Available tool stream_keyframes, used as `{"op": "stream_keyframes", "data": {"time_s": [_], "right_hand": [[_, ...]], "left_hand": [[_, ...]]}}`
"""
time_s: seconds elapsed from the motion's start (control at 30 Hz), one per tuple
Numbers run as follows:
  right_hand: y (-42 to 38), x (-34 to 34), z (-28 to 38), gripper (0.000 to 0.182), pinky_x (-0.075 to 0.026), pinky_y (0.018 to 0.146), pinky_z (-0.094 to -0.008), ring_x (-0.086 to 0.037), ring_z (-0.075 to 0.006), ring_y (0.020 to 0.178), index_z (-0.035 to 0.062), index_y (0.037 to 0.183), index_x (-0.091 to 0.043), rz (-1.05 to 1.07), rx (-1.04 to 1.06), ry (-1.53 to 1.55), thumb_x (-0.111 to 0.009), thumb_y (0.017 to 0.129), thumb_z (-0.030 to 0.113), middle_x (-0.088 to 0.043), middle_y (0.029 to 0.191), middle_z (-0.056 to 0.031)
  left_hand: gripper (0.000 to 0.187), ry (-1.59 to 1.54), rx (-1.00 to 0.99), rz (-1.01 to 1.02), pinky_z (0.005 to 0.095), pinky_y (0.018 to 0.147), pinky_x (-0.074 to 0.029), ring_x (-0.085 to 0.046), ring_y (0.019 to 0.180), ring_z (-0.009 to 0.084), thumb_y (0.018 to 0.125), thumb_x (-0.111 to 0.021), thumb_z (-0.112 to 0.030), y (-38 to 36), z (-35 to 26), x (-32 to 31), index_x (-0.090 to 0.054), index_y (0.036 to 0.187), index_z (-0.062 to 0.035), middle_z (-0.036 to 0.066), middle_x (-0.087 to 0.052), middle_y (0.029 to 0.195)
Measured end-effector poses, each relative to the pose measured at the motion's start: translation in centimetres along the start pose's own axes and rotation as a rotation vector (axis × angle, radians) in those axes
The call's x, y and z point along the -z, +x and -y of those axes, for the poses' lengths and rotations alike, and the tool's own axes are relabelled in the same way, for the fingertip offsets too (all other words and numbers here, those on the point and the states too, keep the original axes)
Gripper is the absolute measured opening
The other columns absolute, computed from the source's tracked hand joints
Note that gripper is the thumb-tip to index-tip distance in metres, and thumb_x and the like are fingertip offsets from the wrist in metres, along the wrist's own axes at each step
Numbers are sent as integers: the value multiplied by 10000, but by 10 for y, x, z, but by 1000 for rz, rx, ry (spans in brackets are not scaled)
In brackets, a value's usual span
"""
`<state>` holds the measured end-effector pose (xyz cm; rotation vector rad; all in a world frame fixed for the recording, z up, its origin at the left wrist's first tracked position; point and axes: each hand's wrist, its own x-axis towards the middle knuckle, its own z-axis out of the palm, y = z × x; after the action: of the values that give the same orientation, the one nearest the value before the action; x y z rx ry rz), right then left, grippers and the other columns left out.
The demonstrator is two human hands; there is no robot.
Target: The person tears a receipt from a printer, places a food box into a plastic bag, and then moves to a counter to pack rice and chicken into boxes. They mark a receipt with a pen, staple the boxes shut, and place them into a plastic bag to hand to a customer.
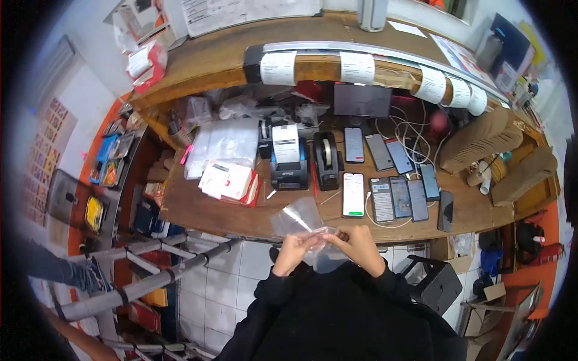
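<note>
Just over the desk's front edge, a clear plastic bag [299,215] is stretched between my two hands, its upper part overlapping the desk and its lower part hanging near my chest. My left hand [291,251] grips the bag with fingers closed. On the other side, my right hand [359,242] pinches the plastic between thumb and fingers. Both hands meet close together near the bag's middle. Beyond my right hand lies a phone with a lit white screen [353,191]. Further left stands a label printer [289,165] with a printed label coming out.
Several phones [400,198] and white cables lie on the desk's right half. A tape dispenser [327,157] stands beside the printer. At left are a stack of clear plastic bags [224,146] and white-red slips [226,180]. Cardboard stacks [481,141] stand at right; a metal railing [150,277] runs lower left.
</note>
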<state>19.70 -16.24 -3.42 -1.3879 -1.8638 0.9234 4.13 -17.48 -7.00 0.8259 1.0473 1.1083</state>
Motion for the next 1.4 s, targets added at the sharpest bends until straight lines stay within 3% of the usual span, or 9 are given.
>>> {"op": "stream_keyframes", "data": {"time_s": [0.2, 0.6, 0.73, 0.83, 1.0, 1.1, 1.2, 1.23, 1.4], "right_hand": [[-6, -14, 1, 396, -378, 422, -285, -504, -206, 405, -26, 604, -574, 32, -28, -45, -631, 718, 349, -510, 466, -107], [27, -24, 13, 461, -394, 437, -335, -526, -272, 447, 14, 561, -558, -131, 32, -86, -653, 632, 459, -525, 490, -112], [35, 10, -5, 198, -382, 444, -325, -518, -252, 464, 43, 551, -547, -187, 55, -174, -624, 645, 199, -512, 519, -121], [32, 84, -4, 137, -291, 397, -323, -411, -247, 401, 0, 520, -476, -563, 84, -315, -586, 597, 27, -404, 468, -120], [44, 90, 41, 245, -265, 379, -305, -384, -206, 372, -4, 483, -419, -84, 129, -136, -614, 622, 49, -359, 444, -92], [82, 62, 97, 160, -345, 476, -274, -458, -201, 510, 14, 653, -484, -232, 286, -363, -633, 641, 72, -461, 575, -100], [60, 9, 82, 173, -427, 627, -277, -533, -245, 685, -4, 828, -504, -867, 253, 48, -566, 666, -6, -494, 897, -161], [64, 3, 114, 139, -418, 734, -392, -525, -297, 747, 49, 817, -530, -470, 616, 102, -576, 686, 53, -532, 754, -142], [86, -57, -56, 236, -434, 689, -368, -563, -325, 789, 44, 899, -586, 902, -206, -663, -567, 742, 218, -594, 822, -167]], "left_hand": [[204, 1086, -481, -168, 260, 450, -372, -505, 473, 92, 822, -503, -164, 21, 9, 27, -653, 793, -30, 149, -503, 493], [137, -442, 262, 157, 191, 491, -345, -465, 603, 61, 756, -596, -141, 45, -22, -3, -498, 762, -45, -25, -466, 707], [153, 588, 41, 40, 243, 431, -311, -387, 494, 76, 710, -546, -97, 51, -50, 30, -486, 573, -62, -34, -412, 535], [347, 498, -418, -420, 252, 396, -194, -244, 444, 51, 698, -545, -38, 30, -91, 113, -289, 465, -66, -44, -296, 469], [318, 1301, -879, -832, 405, 649, -349, -445, 716, 335, 613, -622, -146, 55, -106, 134, -502, 882, -28, 131, -483, 755], [253, 965, -603, 76, 360, 677, -423, -561, 815, 297, 684, -591, -127, 88, -95, 95, -515, 897, -13, 178, -563, 912], [144, 643, -333, 87, 316, 554, -425, -579, 639, 258, 774, -530, -151, 89, -66, 75, -518, 872, -47, 147, -563, 708], [144, 633, -329, 56, 316, 554, -425, -579, 639, 258, 774, -530, -151, 89, -71, 84, -518, 872, -47, 147, -563, 708], [152, 700, -395, -626, 313, 508, -426, -580, 590, 243, 724, -530, -70, 68, -94, 179, -493, 871, -52, 100, -564, 670]]}}
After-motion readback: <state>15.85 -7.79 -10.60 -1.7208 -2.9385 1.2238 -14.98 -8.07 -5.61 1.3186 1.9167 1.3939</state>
